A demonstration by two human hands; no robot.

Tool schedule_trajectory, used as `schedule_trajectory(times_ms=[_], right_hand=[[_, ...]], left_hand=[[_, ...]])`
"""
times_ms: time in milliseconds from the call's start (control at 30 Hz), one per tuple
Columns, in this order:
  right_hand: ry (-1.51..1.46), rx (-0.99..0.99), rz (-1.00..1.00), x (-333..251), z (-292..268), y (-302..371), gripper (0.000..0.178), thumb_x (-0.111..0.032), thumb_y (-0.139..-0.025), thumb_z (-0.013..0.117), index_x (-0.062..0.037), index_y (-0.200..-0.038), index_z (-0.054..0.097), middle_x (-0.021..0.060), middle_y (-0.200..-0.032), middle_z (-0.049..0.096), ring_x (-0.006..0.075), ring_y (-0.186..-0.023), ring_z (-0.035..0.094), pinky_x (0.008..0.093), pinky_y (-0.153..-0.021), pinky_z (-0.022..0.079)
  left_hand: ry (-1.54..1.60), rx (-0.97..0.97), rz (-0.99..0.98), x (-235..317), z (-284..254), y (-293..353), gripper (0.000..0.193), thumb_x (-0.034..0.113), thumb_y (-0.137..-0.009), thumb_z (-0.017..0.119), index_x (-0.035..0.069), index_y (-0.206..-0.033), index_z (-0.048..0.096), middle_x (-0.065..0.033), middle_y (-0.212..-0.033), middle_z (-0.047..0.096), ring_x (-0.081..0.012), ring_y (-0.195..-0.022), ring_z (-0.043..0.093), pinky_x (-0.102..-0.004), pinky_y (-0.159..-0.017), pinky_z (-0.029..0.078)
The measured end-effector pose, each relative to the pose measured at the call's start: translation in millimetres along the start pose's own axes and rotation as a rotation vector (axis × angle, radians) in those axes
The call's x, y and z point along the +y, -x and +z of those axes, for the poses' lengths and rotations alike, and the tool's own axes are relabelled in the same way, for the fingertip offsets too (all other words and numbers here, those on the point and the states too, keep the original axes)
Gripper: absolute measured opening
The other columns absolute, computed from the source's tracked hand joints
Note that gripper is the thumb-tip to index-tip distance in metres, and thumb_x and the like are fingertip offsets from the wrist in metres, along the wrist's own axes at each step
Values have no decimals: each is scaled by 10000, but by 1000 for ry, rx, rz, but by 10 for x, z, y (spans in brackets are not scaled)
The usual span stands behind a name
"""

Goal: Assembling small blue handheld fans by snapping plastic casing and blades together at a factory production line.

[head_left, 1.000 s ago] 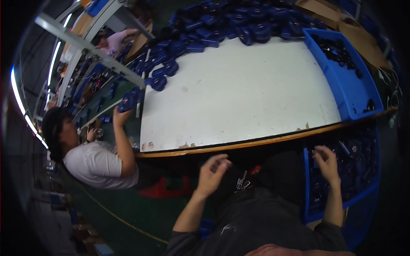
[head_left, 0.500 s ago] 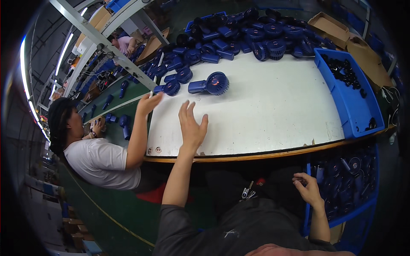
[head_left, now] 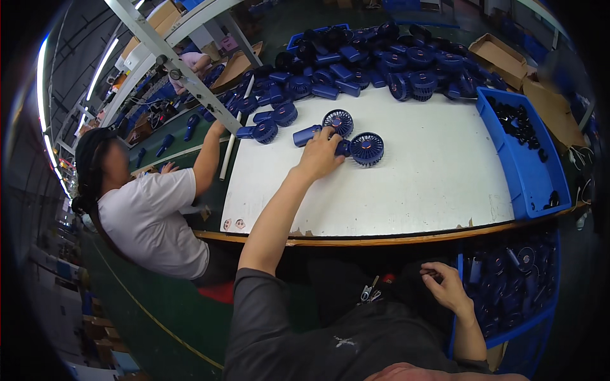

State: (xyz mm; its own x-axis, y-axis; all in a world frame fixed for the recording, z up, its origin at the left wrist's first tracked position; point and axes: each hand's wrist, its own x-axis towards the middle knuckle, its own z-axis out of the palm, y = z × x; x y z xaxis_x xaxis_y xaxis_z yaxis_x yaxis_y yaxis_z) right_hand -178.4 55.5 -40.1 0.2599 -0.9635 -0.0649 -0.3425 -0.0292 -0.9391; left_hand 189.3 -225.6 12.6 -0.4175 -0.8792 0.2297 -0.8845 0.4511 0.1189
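Observation:
My left hand (head_left: 321, 156) reaches over the white tabletop, its fingers closed round the handle of a dark blue handheld fan (head_left: 367, 150). That fan's round grille faces up, to the right of the hand. Just behind it lies a second handheld fan (head_left: 337, 122), its handle pointing left and partly hidden by my fingers. Over my lap, below the table edge, my right hand (head_left: 447, 289) is held with curled fingers; whatever may be in them is too small to make out. Beside it is a blue crate (head_left: 455, 317) of dark blue fan parts.
A heap of blue fans (head_left: 381, 60) covers the table's far side. At the right stands a blue bin (head_left: 530, 171) holding small black parts. A co-worker (head_left: 152, 216) sits at the left, by a metal frame post (head_left: 190, 92) and a green worktop. Cardboard boxes (head_left: 502, 57) stand at the far right.
My left hand has moved forward and right and closed on a fan handle. Two fans now lie where one lay. The co-worker's arm has moved away from the table's left edge.

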Motion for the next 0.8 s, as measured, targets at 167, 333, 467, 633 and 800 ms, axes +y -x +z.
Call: schedule_trajectory(times_ms=[167, 333, 467, 633, 800], right_hand=[[23, -61, -83, -251, 54, -172, 273, -37, -887, 651, 35, -1151, 646, 152, -1025, 703, 212, -913, 697, 299, -802, 547], [-109, -79, -113, -403, 272, -355, 329, -78, -904, 663, 21, -1216, 626, 128, -1022, 709, 176, -930, 686, 295, -810, 545], [-466, -40, -61, -459, 495, -496, 515, -114, -918, 689, 22, -1373, 490, 153, -1215, 622, 163, -1010, 645, 304, -857, 540], [-208, -69, -38, -535, 542, -504, 493, -231, -904, 721, 22, -1285, 536, 168, -1000, 668, 223, -874, 665, 356, -767, 528], [197, -51, -420, -631, 467, -442, 346, -265, -902, 692, 25, -1028, 553, 231, -863, 643, 397, -771, 660, 436, -652, 534]], left_hand=[[1, -59, -78, 299, -46, 260, 526, 265, -777, 759, 4, -1184, 553, -195, -1080, 628, -372, -1048, 582, -485, -894, 483], [415, -2, -295, 674, -117, 584, 575, 286, -788, 763, -35, -1197, 518, -203, -956, 638, -298, -833, 643, -412, -753, 533], [1274, 48, -492, 1716, -80, 1098, 492, 257, -859, 759, 4, -1204, 517, -66, -969, 579, -147, -869, 574, -313, -802, 506], [1840, 558, -574, 2169, 225, 1369, 585, 280, -999, 596, -28, -1432, 351, -135, -1182, 594, -192, -1035, 617, -334, -889, 535], [2259, -35, -487, 1876, 304, 1199, 556, 454, -1020, 496, -27, -1299, 510, -143, -1089, 649, -252, -894, 685, -388, -843, 573]])
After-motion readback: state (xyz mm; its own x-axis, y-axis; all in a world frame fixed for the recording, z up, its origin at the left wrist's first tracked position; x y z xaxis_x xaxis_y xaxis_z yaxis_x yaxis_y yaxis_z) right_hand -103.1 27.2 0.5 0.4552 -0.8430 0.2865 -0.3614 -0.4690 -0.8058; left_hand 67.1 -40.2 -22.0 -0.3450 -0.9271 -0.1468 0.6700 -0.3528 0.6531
